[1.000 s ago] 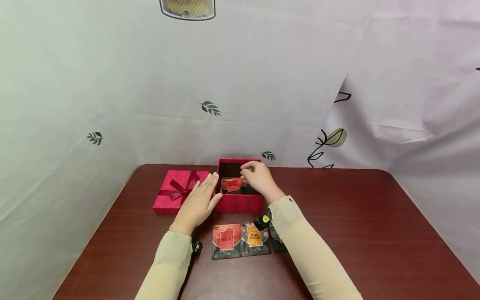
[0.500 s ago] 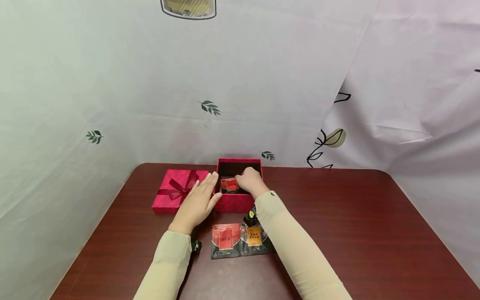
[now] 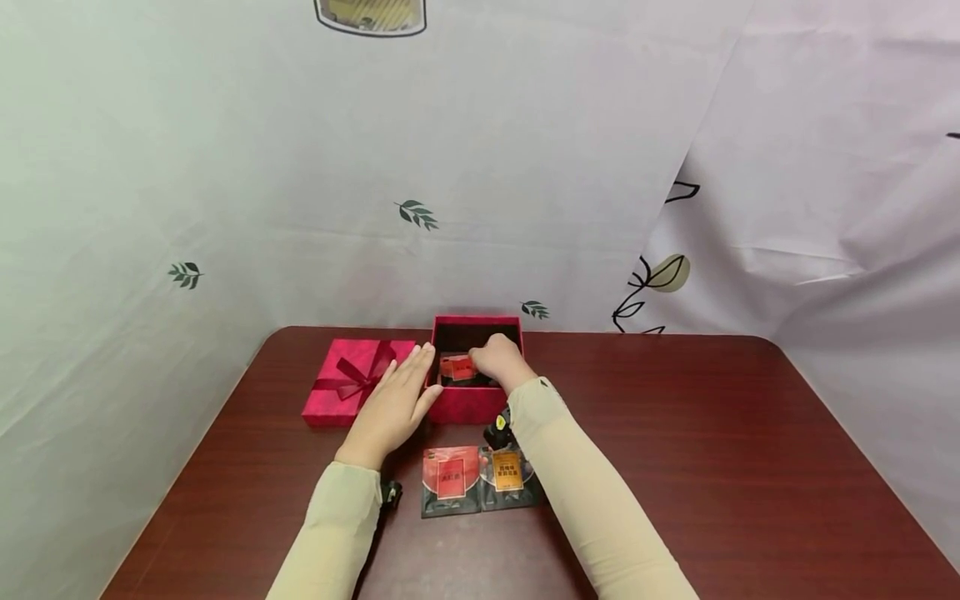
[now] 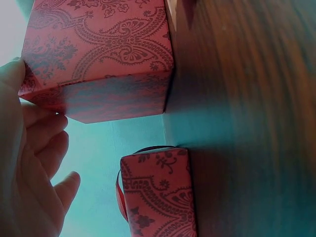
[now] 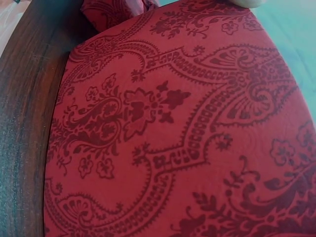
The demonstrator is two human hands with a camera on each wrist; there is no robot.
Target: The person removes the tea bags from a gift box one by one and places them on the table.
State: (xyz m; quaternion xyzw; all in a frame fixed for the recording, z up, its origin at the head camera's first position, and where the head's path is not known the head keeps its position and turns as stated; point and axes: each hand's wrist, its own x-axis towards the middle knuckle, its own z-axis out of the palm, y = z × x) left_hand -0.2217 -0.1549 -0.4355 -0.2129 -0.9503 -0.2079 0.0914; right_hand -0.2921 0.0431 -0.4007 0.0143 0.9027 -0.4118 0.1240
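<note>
A red patterned gift box [image 3: 468, 407] stands without its lid at the back of the table, dark inside. In it lies a red and black sachet [image 3: 457, 367]. My left hand [image 3: 390, 408] lies along the box's left side with fingers straight; in the left wrist view the same hand [image 4: 34, 143] touches the edge of the box [image 4: 108, 44]. My right hand [image 3: 501, 360] reaches down into the box beside the sachet, its fingertips hidden; I cannot tell whether they hold anything. The right wrist view is filled by the patterned box wall [image 5: 148, 123].
The red lid [image 3: 337, 400] with a ribbon bow lies left of the box, partly behind my left hand. In front of the box, a red sachet [image 3: 451, 481] and an orange-labelled sachet [image 3: 508, 475] lie side by side. A white patterned cloth [image 3: 480, 167] hangs behind the table.
My right hand has moved down and left from above the box's right side into it, then stayed there. Its forearm now covers the dark third sachet. The left hand has kept its place.
</note>
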